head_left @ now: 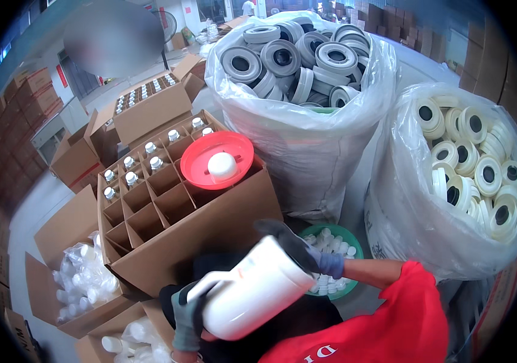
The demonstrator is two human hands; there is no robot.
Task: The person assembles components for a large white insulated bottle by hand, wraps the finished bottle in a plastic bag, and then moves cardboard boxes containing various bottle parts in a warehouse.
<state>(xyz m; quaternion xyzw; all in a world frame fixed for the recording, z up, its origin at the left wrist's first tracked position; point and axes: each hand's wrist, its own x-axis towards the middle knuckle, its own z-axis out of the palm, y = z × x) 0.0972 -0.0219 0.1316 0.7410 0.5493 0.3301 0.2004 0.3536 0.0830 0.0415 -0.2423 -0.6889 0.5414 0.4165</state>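
A white jug with a side handle lies tilted across my lap, its mouth end up and to the right. My left hand, in a grey-green glove, is closed around its handle side near the base. My right hand, in a dark glove, is at the mouth end; its fingers are blurred and partly hidden. Just beyond stands a divided carton, with several capped bottles in its farther cells. A red round dish with a white cap rests on its right corner.
Plastic sacks of grey round lids and cream round lids stand right. A green basin holds small white caps. Open boxes of white plastic pieces sit left. Another carton of bottles stands behind, with stacked cartons far left.
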